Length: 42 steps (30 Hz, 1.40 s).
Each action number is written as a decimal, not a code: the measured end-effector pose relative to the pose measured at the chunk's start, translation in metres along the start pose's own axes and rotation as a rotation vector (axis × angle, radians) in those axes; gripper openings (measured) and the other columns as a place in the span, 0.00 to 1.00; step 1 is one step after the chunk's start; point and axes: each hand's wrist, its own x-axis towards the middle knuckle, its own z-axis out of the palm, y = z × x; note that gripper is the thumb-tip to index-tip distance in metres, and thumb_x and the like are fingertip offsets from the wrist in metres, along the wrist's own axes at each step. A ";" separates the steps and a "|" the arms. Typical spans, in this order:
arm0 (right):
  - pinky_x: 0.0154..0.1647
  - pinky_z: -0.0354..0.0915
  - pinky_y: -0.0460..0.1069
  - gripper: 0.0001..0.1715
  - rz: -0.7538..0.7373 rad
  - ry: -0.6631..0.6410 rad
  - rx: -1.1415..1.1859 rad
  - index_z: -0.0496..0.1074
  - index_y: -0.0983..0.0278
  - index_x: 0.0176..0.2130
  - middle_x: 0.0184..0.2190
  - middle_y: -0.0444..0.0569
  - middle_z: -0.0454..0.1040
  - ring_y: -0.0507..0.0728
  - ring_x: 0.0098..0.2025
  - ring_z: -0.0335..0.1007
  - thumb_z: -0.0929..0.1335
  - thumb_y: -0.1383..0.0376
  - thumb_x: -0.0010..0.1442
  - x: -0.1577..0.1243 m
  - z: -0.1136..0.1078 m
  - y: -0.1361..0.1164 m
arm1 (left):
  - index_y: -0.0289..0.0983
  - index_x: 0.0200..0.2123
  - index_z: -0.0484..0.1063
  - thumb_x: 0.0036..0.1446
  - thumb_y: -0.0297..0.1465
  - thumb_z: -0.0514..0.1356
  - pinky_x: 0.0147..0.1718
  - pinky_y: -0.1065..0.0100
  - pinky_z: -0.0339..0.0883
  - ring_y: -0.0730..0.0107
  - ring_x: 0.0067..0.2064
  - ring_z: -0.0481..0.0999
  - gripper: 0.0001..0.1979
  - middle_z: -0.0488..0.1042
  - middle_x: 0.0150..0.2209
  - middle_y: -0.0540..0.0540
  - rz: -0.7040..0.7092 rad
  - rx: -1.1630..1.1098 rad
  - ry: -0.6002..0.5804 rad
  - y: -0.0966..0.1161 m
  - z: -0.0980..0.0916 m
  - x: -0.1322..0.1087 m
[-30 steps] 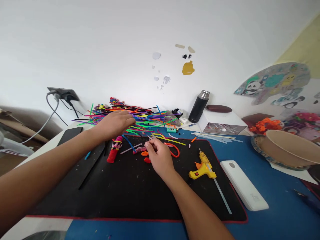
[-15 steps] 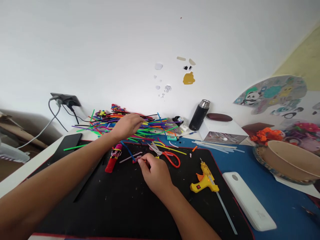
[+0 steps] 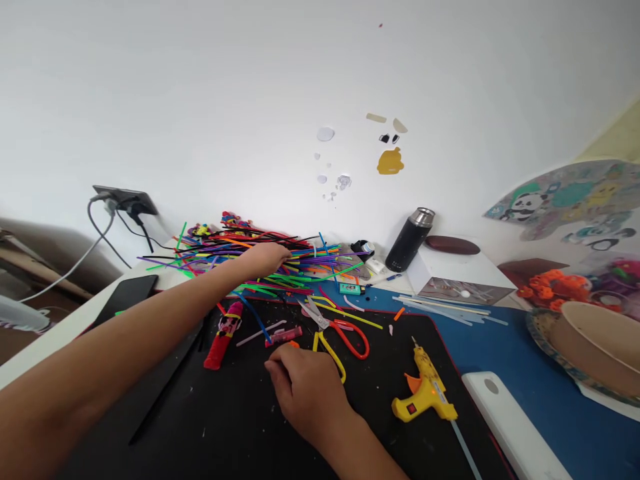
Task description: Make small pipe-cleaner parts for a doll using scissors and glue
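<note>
My left hand (image 3: 265, 259) reaches over the pile of coloured pipe cleaners (image 3: 235, 248) by the wall. Its fingers point down into the strands, pressed together, and what they pinch is hidden. On the black mat (image 3: 215, 420), my right hand (image 3: 307, 387) rests with fingers curled in and nothing visible in them. Just beyond its fingertips lies a small pink object (image 3: 284, 336), with a blue pipe cleaner (image 3: 256, 319) meeting its left end. Scissors (image 3: 325, 325) with one red and one yellow handle lie open beside the right hand. A red figure (image 3: 223, 337) with a pink top lies left.
A yellow glue gun (image 3: 425, 390) lies at the right of the mat, beside a white power bank (image 3: 513, 423). Behind stand a black flask (image 3: 407, 243) and a white box (image 3: 463, 273). Glue sticks (image 3: 445, 308) lie before the box. A bowl (image 3: 600, 333) is far right.
My right hand has let go of the small pink object and drawn back toward me. My left hand has lowered slightly into the pipe cleaners. The view has shifted a little.
</note>
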 end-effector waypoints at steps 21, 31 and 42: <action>0.32 0.71 0.50 0.09 -0.070 -0.224 -0.185 0.74 0.62 0.44 0.35 0.49 0.84 0.62 0.35 0.83 0.66 0.60 0.73 -0.002 0.007 -0.011 | 0.41 0.51 0.82 0.65 0.33 0.53 0.58 0.61 0.65 0.51 0.59 0.72 0.20 0.81 0.53 0.38 -0.147 0.111 0.114 -0.042 -0.008 0.052; 0.29 0.72 0.51 0.08 -0.120 -0.218 -0.197 0.72 0.62 0.42 0.34 0.48 0.83 0.62 0.33 0.83 0.68 0.60 0.72 -0.004 0.007 -0.014 | 0.45 0.47 0.84 0.60 0.39 0.59 0.46 0.64 0.69 0.54 0.47 0.80 0.17 0.85 0.47 0.41 -0.047 0.125 -0.068 -0.024 -0.001 0.088; 0.29 0.73 0.51 0.09 -0.148 -0.173 -0.182 0.72 0.64 0.42 0.34 0.49 0.83 0.61 0.32 0.82 0.68 0.60 0.72 -0.005 0.009 -0.011 | 0.44 0.48 0.82 0.63 0.41 0.55 0.43 0.66 0.68 0.54 0.48 0.81 0.19 0.85 0.48 0.42 -0.122 0.152 0.010 -0.021 -0.011 0.082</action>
